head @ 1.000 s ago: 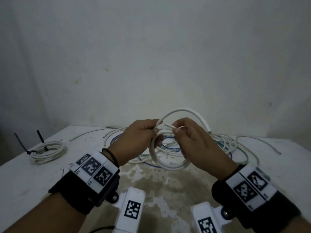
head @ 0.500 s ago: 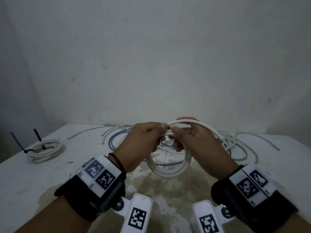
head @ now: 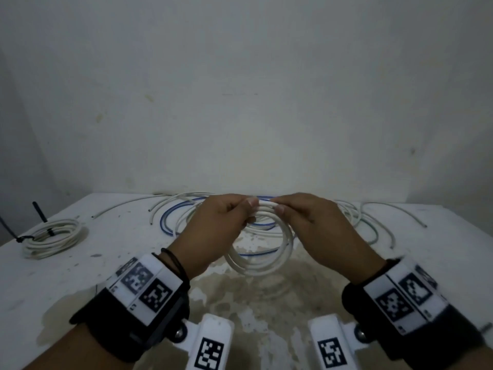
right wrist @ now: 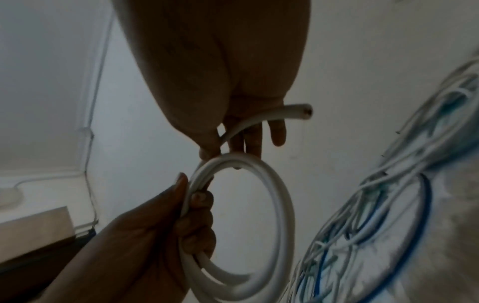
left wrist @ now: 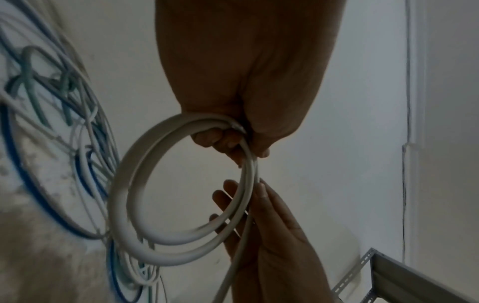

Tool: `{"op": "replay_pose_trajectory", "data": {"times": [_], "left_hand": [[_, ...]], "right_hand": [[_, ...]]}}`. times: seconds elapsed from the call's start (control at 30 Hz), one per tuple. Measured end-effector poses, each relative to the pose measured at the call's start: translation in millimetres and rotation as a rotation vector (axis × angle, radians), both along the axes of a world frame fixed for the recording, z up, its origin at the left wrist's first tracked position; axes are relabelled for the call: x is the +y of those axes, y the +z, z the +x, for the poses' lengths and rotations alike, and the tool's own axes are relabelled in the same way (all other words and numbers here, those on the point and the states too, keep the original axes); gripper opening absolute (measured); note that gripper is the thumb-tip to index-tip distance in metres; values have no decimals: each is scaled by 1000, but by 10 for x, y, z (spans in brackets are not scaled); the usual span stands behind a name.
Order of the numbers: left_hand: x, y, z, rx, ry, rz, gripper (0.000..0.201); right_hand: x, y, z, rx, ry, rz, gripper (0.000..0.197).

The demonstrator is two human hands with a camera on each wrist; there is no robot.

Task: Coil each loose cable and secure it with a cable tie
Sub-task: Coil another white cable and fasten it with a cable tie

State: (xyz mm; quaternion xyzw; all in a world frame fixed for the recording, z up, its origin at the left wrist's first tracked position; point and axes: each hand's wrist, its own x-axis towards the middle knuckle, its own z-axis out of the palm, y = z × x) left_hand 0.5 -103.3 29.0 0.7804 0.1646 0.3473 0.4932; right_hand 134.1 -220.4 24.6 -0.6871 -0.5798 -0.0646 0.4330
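Observation:
A thick white cable (head: pixel 262 267) is wound into a small round coil that hangs above the table between my hands. My left hand (head: pixel 226 222) grips the top of the coil with curled fingers; the left wrist view shows the loops (left wrist: pixel 124 194) bunched in that fist (left wrist: pixel 223 135). My right hand (head: pixel 304 220) pinches the same cable right beside it, thumb on top. In the right wrist view the cut cable end (right wrist: pixel 300 110) sticks out past my right fingers (right wrist: pixel 249 139), above the coil (right wrist: pixel 282 205).
A finished white coil (head: pixel 50 237) with black cable ties lies at the table's left. Loose white, blue and green cables (head: pixel 170 220) sprawl behind my hands and out to the right (head: pixel 373 225). The white table (head: pixel 80 284) is stained in front; a wall stands close behind.
Both hands have come down and together. The big loose loop that stood above my right hand has been drawn into the coil, now held at its top by both hands.

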Motion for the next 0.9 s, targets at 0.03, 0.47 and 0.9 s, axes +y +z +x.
{"op": "replay_pose_trajectory", "data": {"times": [0.03, 0.47, 0.9], "left_hand": [[-25, -17, 5, -33, -15, -30, 31], [-358, -416, 213, -233, -295, -692, 27], [-974, -613, 758, 4, -370, -126, 28]], "right_hand": [[-15, -26, 7, 88, 24, 13, 23], [-274, -322, 15, 840, 159, 165, 25], [-1045, -448, 206, 409, -208, 1, 25]]}}
